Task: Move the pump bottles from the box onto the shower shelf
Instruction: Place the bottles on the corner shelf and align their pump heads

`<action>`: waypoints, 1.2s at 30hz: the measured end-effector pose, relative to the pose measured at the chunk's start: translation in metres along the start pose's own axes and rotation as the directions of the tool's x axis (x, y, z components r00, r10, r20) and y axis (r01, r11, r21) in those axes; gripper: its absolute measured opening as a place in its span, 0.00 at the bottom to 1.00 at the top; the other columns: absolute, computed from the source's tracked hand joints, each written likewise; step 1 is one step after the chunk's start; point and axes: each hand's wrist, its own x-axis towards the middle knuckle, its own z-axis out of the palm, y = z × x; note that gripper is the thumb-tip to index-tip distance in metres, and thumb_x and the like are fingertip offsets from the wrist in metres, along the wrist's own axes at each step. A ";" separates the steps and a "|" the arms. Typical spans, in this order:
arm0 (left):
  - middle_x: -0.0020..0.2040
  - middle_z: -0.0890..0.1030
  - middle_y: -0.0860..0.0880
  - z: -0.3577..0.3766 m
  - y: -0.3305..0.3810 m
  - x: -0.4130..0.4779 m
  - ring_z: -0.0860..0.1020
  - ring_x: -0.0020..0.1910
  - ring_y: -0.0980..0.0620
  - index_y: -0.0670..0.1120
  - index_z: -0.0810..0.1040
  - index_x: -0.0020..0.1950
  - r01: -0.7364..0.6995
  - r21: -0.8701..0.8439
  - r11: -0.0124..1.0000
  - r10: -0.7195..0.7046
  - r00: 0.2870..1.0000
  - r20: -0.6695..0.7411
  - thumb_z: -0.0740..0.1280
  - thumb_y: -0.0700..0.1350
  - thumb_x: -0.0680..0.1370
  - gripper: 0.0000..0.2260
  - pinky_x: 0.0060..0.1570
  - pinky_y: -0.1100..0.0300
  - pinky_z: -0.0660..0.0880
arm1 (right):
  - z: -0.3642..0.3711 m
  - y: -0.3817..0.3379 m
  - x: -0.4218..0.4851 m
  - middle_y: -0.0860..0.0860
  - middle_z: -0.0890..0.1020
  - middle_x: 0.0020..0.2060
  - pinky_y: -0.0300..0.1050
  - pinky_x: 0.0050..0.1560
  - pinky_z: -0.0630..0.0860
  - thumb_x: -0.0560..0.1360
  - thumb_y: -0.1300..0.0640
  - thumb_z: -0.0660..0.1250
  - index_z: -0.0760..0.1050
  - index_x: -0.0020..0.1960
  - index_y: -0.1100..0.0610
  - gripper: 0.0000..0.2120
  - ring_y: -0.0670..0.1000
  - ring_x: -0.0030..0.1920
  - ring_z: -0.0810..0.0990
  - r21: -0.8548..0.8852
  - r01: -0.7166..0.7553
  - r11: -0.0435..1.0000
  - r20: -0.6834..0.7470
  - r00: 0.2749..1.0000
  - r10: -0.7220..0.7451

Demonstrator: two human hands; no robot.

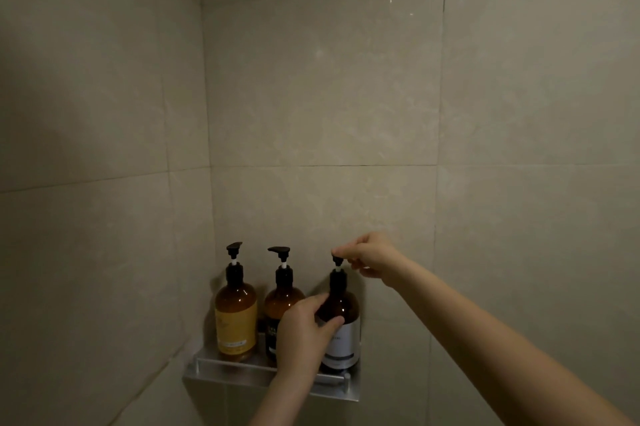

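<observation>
No lettering can be read. The yellow label [235,330] on the bottle at nine o'clock in the row carries a pale strip of print, too blurred to make out. The dark label [272,335] on the middle bottle shows faint light marks only. The white label [343,340] on the three o'clock bottle bears small grey characters, illegible.

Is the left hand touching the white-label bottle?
Touching. The head view shows the left hand with thumb and fingers wrapped on the white-label bottle.
</observation>
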 end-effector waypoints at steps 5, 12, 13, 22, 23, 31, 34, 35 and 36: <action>0.55 0.80 0.58 0.001 -0.002 0.001 0.74 0.46 0.68 0.54 0.74 0.63 0.022 0.006 1.000 -0.022 0.999 0.027 0.72 0.50 0.70 0.22 0.47 0.72 0.72 | 0.004 0.001 0.000 0.51 0.76 0.31 0.37 0.27 0.70 0.67 0.51 0.76 0.73 0.39 0.57 0.14 0.47 0.31 0.75 -0.025 -0.014 1.000 -0.027 1.000 0.014; 0.51 0.78 0.62 -0.003 0.001 0.002 0.70 0.40 0.73 0.55 0.74 0.63 0.030 0.005 1.000 -0.031 0.998 0.048 0.71 0.49 0.71 0.21 0.36 0.77 0.67 | 0.002 -0.001 -0.001 0.49 0.78 0.30 0.33 0.24 0.70 0.69 0.51 0.74 0.77 0.41 0.56 0.10 0.45 0.29 0.76 -0.038 0.021 0.999 0.029 0.999 -0.020; 0.52 0.79 0.61 -0.003 0.001 0.002 0.70 0.40 0.74 0.55 0.74 0.63 0.026 0.008 1.000 -0.027 0.999 0.047 0.71 0.49 0.71 0.21 0.35 0.78 0.66 | 0.001 0.000 -0.002 0.48 0.78 0.29 0.32 0.23 0.70 0.69 0.51 0.74 0.77 0.42 0.55 0.09 0.44 0.28 0.76 -0.034 0.023 0.999 0.041 0.999 -0.021; 0.55 0.71 0.66 -0.011 -0.003 0.003 0.70 0.56 0.68 0.57 0.73 0.62 -0.007 -0.021 1.000 0.007 1.000 0.026 0.70 0.47 0.72 0.19 0.42 0.80 0.66 | 0.000 -0.007 0.001 0.49 0.78 0.32 0.35 0.28 0.71 0.70 0.48 0.72 0.77 0.41 0.54 0.10 0.46 0.32 0.76 -0.118 0.097 0.988 -0.005 0.995 -0.098; 0.57 0.70 0.65 -0.015 -0.005 0.003 0.70 0.56 0.68 0.59 0.74 0.60 0.000 -0.022 1.000 -0.001 1.000 -0.029 0.70 0.47 0.72 0.18 0.41 0.80 0.67 | 0.000 -0.012 0.002 0.50 0.78 0.33 0.36 0.30 0.71 0.71 0.47 0.71 0.77 0.41 0.54 0.10 0.46 0.33 0.76 -0.125 0.135 0.983 -0.030 0.990 -0.140; 0.52 0.81 0.56 -0.050 -0.044 0.011 0.72 0.40 0.70 0.52 0.77 0.57 0.154 -0.014 0.988 -0.150 0.932 -0.330 0.69 0.46 0.73 0.13 0.33 0.76 0.67 | 0.037 -0.047 0.008 0.48 0.79 0.41 0.38 0.40 0.74 0.73 0.51 0.69 0.79 0.47 0.56 0.08 0.46 0.41 0.77 -0.328 0.345 0.879 0.130 0.939 -0.319; 0.54 0.81 0.55 -0.051 -0.053 0.012 0.72 0.42 0.70 0.51 0.77 0.59 0.168 -0.038 0.985 -0.172 0.958 -0.230 0.69 0.47 0.73 0.15 0.38 0.76 0.67 | 0.057 -0.051 0.012 0.52 0.81 0.47 0.36 0.36 0.71 0.73 0.50 0.69 0.79 0.50 0.57 0.12 0.48 0.44 0.77 -0.442 0.357 0.823 0.178 0.934 -0.310; 0.55 0.81 0.54 -0.051 -0.054 0.012 0.73 0.44 0.68 0.51 0.77 0.60 0.166 -0.048 0.985 -0.172 0.965 -0.199 0.68 0.47 0.73 0.15 0.40 0.75 0.67 | 0.063 -0.052 0.013 0.53 0.82 0.48 0.36 0.36 0.71 0.73 0.50 0.69 0.79 0.51 0.58 0.13 0.48 0.44 0.77 -0.469 0.350 0.811 0.190 0.936 -0.295; 0.57 0.80 0.53 -0.051 -0.056 0.012 0.74 0.46 0.66 0.51 0.76 0.61 0.162 -0.062 0.985 -0.171 0.969 -0.176 0.68 0.46 0.74 0.15 0.42 0.74 0.68 | 0.067 -0.054 0.014 0.54 0.82 0.49 0.37 0.37 0.71 0.73 0.49 0.68 0.79 0.52 0.59 0.14 0.48 0.44 0.78 -0.497 0.340 0.798 0.198 0.940 -0.278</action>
